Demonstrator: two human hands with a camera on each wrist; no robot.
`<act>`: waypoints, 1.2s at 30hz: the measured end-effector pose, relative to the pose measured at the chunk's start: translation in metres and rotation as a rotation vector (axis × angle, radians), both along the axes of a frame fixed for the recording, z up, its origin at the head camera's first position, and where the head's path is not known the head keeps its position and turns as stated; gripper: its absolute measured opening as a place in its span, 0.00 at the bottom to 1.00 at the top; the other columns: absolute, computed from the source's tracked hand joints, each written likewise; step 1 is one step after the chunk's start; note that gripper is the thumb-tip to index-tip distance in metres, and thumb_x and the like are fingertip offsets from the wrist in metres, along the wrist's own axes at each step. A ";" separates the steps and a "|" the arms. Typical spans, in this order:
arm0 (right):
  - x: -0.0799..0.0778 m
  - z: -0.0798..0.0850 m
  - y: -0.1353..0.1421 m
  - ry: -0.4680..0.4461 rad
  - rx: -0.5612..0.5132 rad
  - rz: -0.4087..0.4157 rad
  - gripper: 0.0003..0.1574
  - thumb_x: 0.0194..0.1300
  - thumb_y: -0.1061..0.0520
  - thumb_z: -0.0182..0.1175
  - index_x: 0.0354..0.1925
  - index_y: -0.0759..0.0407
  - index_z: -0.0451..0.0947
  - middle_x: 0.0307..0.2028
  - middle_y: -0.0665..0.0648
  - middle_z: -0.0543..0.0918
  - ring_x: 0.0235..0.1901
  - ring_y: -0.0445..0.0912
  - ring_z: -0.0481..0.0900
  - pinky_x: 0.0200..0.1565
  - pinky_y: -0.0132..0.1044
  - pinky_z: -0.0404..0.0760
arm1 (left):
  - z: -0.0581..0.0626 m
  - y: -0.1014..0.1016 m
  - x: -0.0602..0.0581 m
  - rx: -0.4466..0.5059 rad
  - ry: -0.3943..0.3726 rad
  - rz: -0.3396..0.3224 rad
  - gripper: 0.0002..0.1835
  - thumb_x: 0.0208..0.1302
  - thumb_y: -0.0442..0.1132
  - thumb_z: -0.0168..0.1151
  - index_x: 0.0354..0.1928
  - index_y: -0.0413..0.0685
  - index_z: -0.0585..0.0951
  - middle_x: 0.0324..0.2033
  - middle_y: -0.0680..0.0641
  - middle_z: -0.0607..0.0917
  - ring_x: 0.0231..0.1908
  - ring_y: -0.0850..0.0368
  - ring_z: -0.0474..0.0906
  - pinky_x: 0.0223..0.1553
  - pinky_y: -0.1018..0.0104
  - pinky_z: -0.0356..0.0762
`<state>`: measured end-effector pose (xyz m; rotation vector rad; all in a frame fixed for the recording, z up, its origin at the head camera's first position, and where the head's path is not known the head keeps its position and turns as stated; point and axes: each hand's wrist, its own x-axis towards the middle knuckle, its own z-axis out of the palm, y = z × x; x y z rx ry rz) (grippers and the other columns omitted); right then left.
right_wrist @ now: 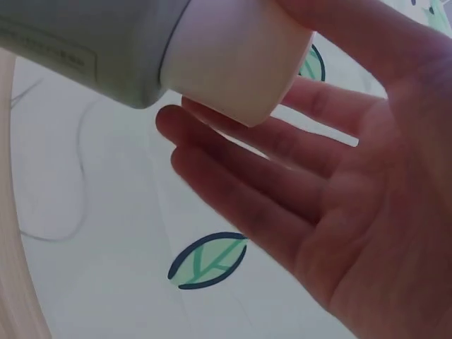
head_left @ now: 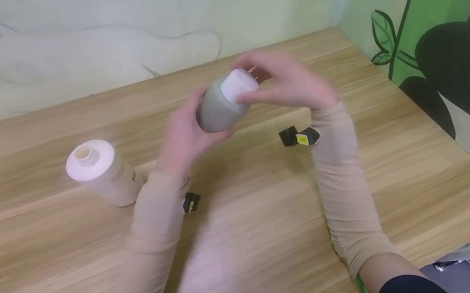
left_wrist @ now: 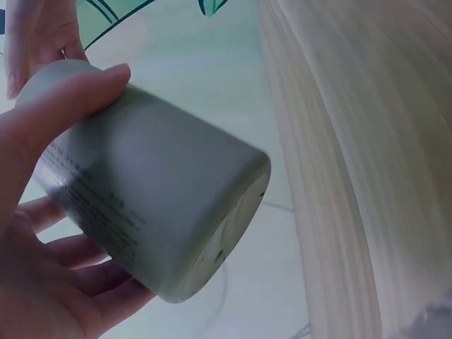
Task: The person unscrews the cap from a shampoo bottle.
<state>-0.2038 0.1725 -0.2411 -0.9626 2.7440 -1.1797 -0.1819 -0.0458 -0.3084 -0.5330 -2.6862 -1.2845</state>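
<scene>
My left hand [head_left: 182, 137] grips a grey bottle [head_left: 217, 108] round its body, tilted above the table with its base toward me. In the left wrist view the bottle's base and small printed text show, with the thumb across the top side. A white cap [head_left: 238, 84] sits on the bottle's upper end. My right hand [head_left: 286, 79] holds this cap between thumb and fingers; in the right wrist view the fingers [right_wrist: 240, 152] reach along its underside. Left of my left forearm a white bottle [head_left: 105, 174] stands on the table, its neck uncapped.
The wood-grain table [head_left: 251, 246] runs back to a painted wall [head_left: 107, 38]. Its right edge lies beside another painted wall with green and black shapes. A small black device with a yellow label [head_left: 302, 138] is on my right wrist, and a similar black device [head_left: 190, 202] on my left.
</scene>
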 end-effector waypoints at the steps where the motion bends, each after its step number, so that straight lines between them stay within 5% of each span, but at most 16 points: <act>1: -0.001 -0.001 -0.001 0.009 0.010 0.014 0.32 0.57 0.55 0.70 0.58 0.61 0.74 0.54 0.57 0.82 0.50 0.48 0.81 0.56 0.41 0.78 | 0.000 -0.002 0.001 -0.016 -0.001 0.002 0.46 0.42 0.43 0.79 0.66 0.53 0.68 0.60 0.46 0.79 0.57 0.48 0.75 0.62 0.51 0.70; 8: -0.005 -0.008 -0.007 0.151 0.074 0.095 0.30 0.58 0.57 0.69 0.57 0.66 0.74 0.48 0.59 0.83 0.47 0.47 0.80 0.55 0.40 0.77 | -0.002 -0.012 0.001 -0.138 0.001 0.012 0.47 0.41 0.49 0.79 0.65 0.52 0.68 0.55 0.42 0.82 0.51 0.45 0.79 0.54 0.50 0.76; 19: -0.006 -0.016 -0.002 0.260 0.096 0.180 0.30 0.59 0.59 0.68 0.58 0.68 0.73 0.51 0.62 0.83 0.49 0.50 0.79 0.57 0.42 0.76 | -0.004 -0.013 -0.006 -0.185 -0.035 -0.028 0.49 0.41 0.48 0.79 0.67 0.50 0.66 0.56 0.39 0.81 0.53 0.43 0.79 0.57 0.48 0.75; 28: -0.005 -0.020 0.003 0.233 0.051 0.283 0.30 0.57 0.65 0.67 0.58 0.68 0.72 0.56 0.63 0.79 0.58 0.53 0.75 0.64 0.43 0.70 | -0.002 -0.015 -0.011 -0.181 -0.085 -0.084 0.49 0.40 0.45 0.80 0.67 0.51 0.66 0.57 0.39 0.80 0.55 0.43 0.77 0.59 0.47 0.73; 36: -0.002 -0.012 0.004 0.154 0.083 0.160 0.39 0.60 0.58 0.67 0.66 0.65 0.65 0.60 0.61 0.77 0.59 0.51 0.75 0.64 0.44 0.71 | 0.001 -0.012 -0.011 -0.178 -0.088 -0.073 0.50 0.40 0.47 0.79 0.68 0.52 0.66 0.58 0.41 0.80 0.55 0.44 0.77 0.59 0.47 0.73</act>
